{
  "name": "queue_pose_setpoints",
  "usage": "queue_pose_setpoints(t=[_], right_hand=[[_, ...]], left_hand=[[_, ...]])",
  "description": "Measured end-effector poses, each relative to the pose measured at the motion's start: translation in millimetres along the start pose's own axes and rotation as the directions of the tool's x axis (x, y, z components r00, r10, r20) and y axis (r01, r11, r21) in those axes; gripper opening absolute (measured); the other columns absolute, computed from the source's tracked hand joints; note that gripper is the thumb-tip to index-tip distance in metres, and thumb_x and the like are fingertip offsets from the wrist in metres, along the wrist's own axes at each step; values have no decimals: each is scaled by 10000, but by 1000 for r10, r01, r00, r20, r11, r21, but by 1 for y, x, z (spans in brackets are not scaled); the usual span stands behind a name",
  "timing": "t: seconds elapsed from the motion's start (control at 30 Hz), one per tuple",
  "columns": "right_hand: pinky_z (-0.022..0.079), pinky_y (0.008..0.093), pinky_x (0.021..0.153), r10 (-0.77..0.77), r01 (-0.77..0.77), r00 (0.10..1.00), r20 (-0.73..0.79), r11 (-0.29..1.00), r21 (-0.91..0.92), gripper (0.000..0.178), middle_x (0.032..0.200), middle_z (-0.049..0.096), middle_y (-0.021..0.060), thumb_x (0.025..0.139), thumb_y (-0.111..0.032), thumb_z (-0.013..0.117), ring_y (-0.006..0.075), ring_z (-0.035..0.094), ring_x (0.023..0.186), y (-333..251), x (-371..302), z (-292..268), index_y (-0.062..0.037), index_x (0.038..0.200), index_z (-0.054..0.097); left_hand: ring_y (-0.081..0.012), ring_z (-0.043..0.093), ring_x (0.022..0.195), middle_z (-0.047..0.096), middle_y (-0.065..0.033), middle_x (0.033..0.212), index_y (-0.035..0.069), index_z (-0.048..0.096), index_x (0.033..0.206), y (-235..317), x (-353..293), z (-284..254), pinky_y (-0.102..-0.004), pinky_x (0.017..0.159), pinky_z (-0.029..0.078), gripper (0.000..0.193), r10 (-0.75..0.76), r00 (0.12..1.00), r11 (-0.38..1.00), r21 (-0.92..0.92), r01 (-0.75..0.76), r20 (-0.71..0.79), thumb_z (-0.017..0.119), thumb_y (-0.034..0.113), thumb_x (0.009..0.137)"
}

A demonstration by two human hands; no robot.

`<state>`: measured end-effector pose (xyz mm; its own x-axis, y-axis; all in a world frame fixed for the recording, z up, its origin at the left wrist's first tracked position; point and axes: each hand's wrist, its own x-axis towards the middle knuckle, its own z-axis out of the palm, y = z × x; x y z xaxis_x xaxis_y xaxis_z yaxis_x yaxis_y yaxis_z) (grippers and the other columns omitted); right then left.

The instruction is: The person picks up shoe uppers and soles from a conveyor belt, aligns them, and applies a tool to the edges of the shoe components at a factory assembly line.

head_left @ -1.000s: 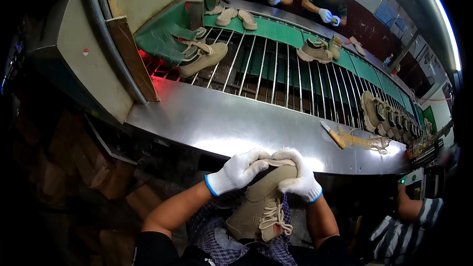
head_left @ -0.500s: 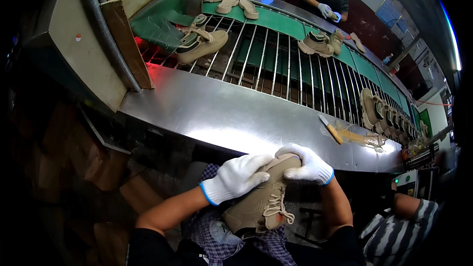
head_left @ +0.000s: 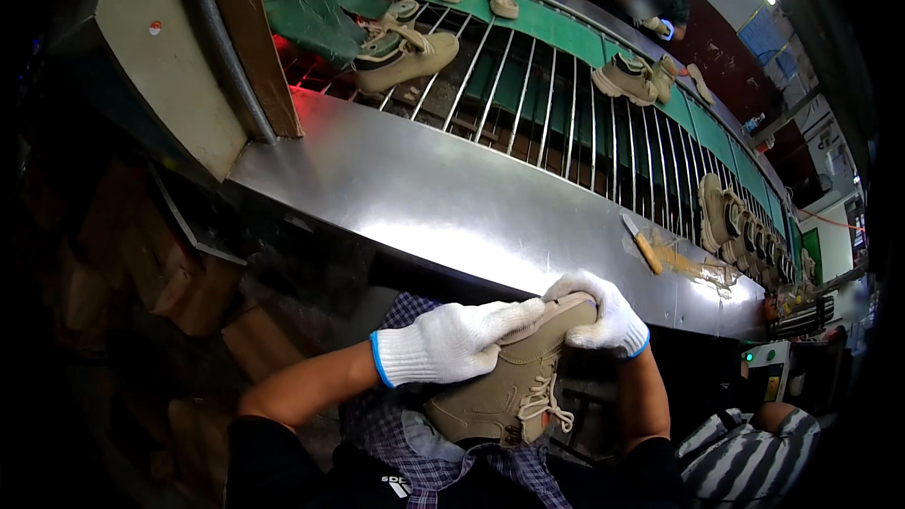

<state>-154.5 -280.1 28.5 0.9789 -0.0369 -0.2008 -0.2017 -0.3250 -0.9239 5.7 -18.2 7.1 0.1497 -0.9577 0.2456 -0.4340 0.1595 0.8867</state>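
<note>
A tan lace-up shoe [head_left: 492,394] is held over my lap, its toe pointing away from me and its beige laces hanging to the right. My right hand [head_left: 603,319], in a white knit glove with a blue cuff, is wrapped round the toe end. In a matching glove, my left hand [head_left: 452,341] presses along the pale sole [head_left: 545,317], fingers together, thumb against the upper. The sole's far side is hidden by the left fingers. Beneath the heel lies a checked cloth [head_left: 377,429].
Ahead runs a metal bench edge [head_left: 405,198], with a wooden-handled knife [head_left: 643,245] on it. Behind it, metal rollers [head_left: 528,104] carry a tan shoe [head_left: 410,61] and, at right, a row of shoes [head_left: 745,231]. Two co-workers stand across the line; another person's striped clothing [head_left: 754,457] shows at right.
My left hand has turned flatter, its fingers now stretched along the sole edge. The shoe has shifted slightly right, its toe tilted right. The bench scene has shifted slightly in view.
</note>
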Motion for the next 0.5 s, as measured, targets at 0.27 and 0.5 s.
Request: queue_pose_setpoints(t=[0.27, 0.5], right_hand=[[499, 360, 1036, 107, -81, 982, -155, 982, 169, 1025, 1241, 653, 110, 630, -592, 973, 201, 631, 1167, 19, -5, 18, -5, 1378, 592], [499, 365, 1013, -70, 120, 971, -227, 970, 212, 1118, 1217, 612, 119, 713, -474, 966, 202, 610, 1125, 12, 14, 31, -37, 1575, 403]], left_hand=[[-354, 787, 982, 670, -246, 1377, -29, 554, 1465, -5, -30, 5, -358, 834, 672, 547, -17, 999, 996, 93, 13, 48, 646, 12, 928], [-344, 779, 799, 749, -216, 923, -22, 561, 1289, -20, -19, 13, -408, 683, 636, 355, -163, 979, 972, 149, 180, -123, 611, 257, 1076]])
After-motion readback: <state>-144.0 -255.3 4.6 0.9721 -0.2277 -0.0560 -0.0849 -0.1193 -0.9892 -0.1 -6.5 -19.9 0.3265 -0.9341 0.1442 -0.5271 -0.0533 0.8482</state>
